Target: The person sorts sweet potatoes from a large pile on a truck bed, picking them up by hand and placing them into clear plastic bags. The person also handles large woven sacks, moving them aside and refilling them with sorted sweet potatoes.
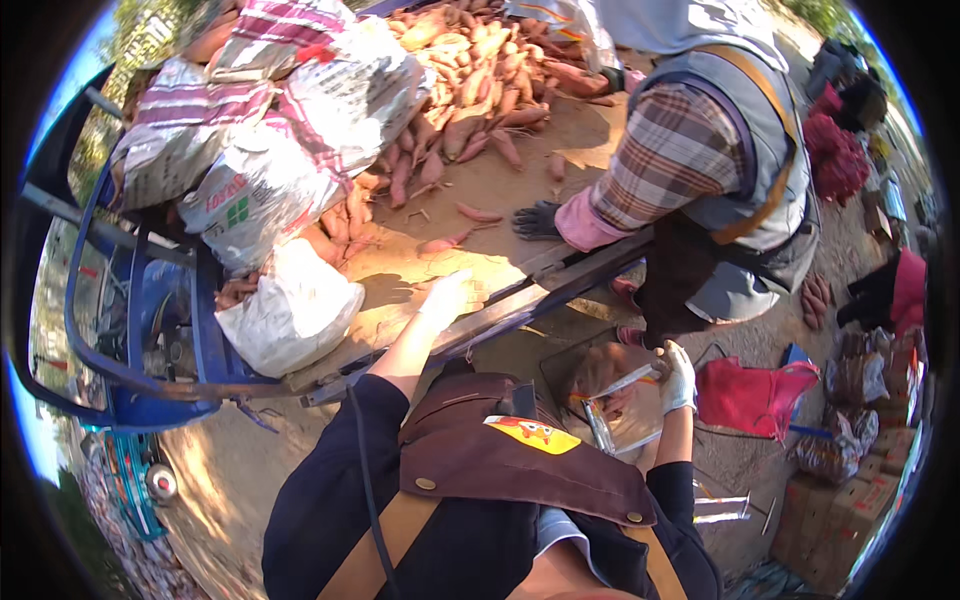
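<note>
My left hand, in a white work glove, rests near the edge of the truck bed, fingers apart, holding nothing that shows. Down at my right side, my right hand, in a similar glove, grips the rim of a clear plastic bag that hangs with a few sweet potatoes in it. Beyond my left hand, a few single sweet potatoes lie on the bed's boards. A large heap of sweet potatoes spreads behind them.
Filled woven sacks and a white sack stand at the left by blue metal rails. A co-worker leans on the bed's edge with a dark-gloved hand. A red bag and cardboard boxes are on the ground at right.
</note>
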`<state>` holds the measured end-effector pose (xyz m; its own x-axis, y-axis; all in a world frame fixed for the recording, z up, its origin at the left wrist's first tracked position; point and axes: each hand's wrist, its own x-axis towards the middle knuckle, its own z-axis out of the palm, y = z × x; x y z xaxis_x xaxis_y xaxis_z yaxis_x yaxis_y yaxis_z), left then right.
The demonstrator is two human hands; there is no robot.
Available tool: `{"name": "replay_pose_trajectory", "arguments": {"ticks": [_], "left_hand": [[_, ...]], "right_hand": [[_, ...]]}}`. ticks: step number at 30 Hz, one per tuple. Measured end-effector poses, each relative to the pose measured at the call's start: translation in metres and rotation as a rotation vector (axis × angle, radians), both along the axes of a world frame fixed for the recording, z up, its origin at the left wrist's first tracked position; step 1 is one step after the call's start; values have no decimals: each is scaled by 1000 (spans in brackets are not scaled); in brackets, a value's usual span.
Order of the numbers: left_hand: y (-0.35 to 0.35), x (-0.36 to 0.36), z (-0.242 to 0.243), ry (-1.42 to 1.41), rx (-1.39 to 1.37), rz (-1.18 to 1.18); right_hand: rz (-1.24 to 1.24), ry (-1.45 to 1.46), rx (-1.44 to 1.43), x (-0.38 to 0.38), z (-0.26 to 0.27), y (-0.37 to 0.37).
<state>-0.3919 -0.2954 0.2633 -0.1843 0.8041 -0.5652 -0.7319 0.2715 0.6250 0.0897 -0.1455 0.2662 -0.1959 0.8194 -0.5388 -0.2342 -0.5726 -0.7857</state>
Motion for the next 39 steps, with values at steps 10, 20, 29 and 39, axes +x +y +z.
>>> {"name": "replay_pose_trajectory", "arguments": {"ticks": [10,20,29,39], "left_hand": [[-140,-127,9,423,-84,995],[-302,-315,18,1727,-599,772],[-192,-279,47,2127,-312,396],[-75,-299,-1,1576,-132,51]], "right_hand": [[765,81,-18,-269,20,-90],[1105,-144,69,-421,45,-109],[1207,-251,153,-501,17,-147],[918,-653,530,-546,-80,-34]]}}
